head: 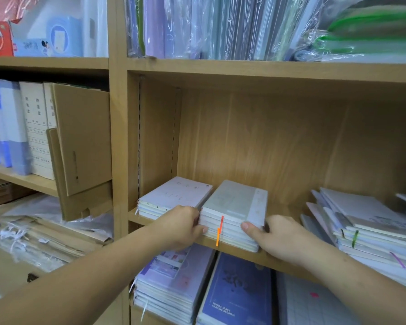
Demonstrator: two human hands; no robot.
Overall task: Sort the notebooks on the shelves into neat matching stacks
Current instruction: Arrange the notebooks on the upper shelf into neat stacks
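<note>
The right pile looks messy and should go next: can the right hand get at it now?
Probably yes. The right hand grips the middle stack at its right side, and only bare shelf lies between it and the pile; nothing blocks the way, though it must let go first.

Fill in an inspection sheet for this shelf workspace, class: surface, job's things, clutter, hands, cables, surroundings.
Surface: wooden shelf; bare board shows between the middle stack and the right pile.
Job's things: left stack lies squared; middle stack sits at the front edge with orange ribbons hanging from it; right pile is fanned and uneven.
Clutter: loose papers and plastic wrap in the lower left bay.
Hands: left hand and right hand grip the middle stack's sides, thumbs on its front.
Cables: nothing seen.
Surroundings: wrapped folders above; blue notebook below; cardboard boxes to the left.
</note>
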